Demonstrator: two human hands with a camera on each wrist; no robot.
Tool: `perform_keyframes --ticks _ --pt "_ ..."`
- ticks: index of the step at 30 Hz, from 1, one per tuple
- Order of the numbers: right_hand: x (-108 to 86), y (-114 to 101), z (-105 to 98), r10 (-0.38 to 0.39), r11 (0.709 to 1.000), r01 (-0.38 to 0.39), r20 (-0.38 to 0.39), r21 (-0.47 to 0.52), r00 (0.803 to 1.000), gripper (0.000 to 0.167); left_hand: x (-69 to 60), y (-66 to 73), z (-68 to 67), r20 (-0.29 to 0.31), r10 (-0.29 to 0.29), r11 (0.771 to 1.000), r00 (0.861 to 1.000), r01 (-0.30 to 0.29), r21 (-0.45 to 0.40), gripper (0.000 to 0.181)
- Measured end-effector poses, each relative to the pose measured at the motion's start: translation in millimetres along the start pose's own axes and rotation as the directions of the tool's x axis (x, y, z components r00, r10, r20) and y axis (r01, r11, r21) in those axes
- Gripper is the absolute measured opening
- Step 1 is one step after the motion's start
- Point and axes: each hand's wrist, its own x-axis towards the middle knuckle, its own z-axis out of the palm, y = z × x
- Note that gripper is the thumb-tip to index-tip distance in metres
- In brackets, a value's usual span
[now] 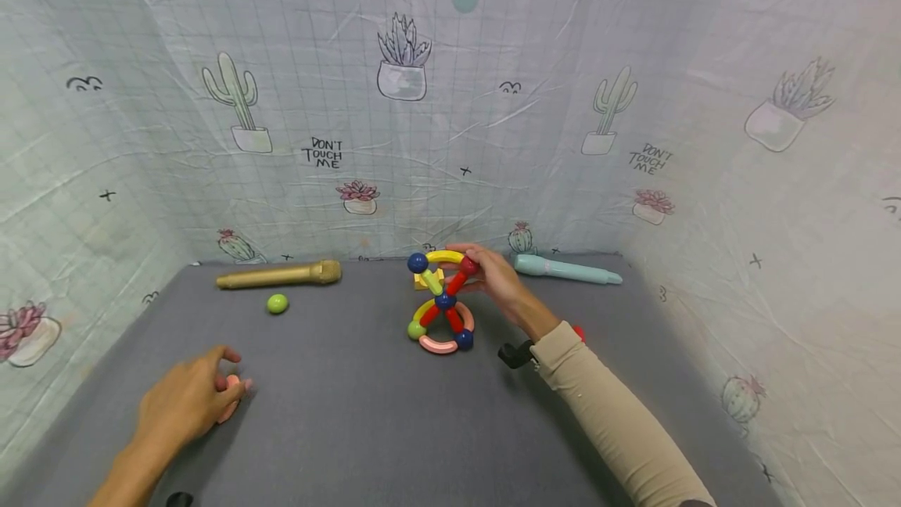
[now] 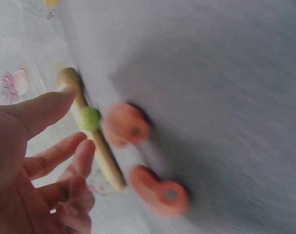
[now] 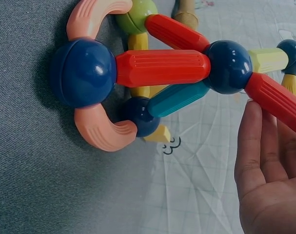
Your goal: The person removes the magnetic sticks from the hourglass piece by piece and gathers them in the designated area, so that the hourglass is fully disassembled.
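Note:
In the head view, a magnetic stick-and-ball structure (image 1: 445,301) stands upright towards the back of the table, with curved pieces around its base and a blue ball at its middle. My right hand (image 1: 496,276) holds its upper right side, around the red ball and red stick. The right wrist view shows those fingers (image 3: 250,141) against the red stick (image 3: 279,102); the thumb is out of sight there. At the left, my left hand (image 1: 179,397) hovers by two salmon curved pieces (image 2: 160,192), thumb and fingers apart with nothing between them.
A gold microphone (image 1: 278,275) lies along the back left, with a green ball (image 1: 278,303) in front of it. A light-blue pen-shaped object (image 1: 568,269) lies at the back right. Behind the structure is a yellow piece (image 1: 428,280). My right sleeve partly hides a red thing (image 1: 579,332).

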Motion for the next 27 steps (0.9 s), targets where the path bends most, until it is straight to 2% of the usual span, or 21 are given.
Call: perform_keyframes --ticks 4,7,11,19,23,27 --pt "1.0 -2 0 0.019 1.000 -0.019 -0.012 -0.009 1.000 0.046 6.5 27.1 -6.9 -0.077 0.048 0.999 0.996 -0.048 0.008 0.047" --pt "1.7 -5 2 0.045 0.999 -0.046 -0.038 -0.024 0.998 0.044 14.6 54.7 -10.3 -0.162 0.104 0.995 0.981 -0.101 0.027 0.039" --pt "1.7 -11 6 0.072 0.995 -0.078 -0.088 -0.062 0.993 0.039 29.1 90.9 -12.5 -0.212 0.177 0.984 0.961 -0.176 0.022 0.034" --pt "3.1 -14 12 0.056 0.980 -0.088 -0.177 -0.180 0.983 0.034 64.9 155.6 -6.4 -0.236 0.294 0.953 0.926 -0.302 0.004 0.035" --pt "5.7 -15 16 -0.016 0.967 -0.037 -0.205 -0.252 0.979 0.027 84.6 183.9 -1.5 -0.245 0.333 0.937 0.910 -0.349 -0.025 0.044" --pt "7.9 -18 21 -0.104 0.936 0.024 -0.212 -0.352 0.972 0.024 102.6 205.3 3.5 -0.247 0.386 0.907 0.889 -0.414 -0.071 0.057"
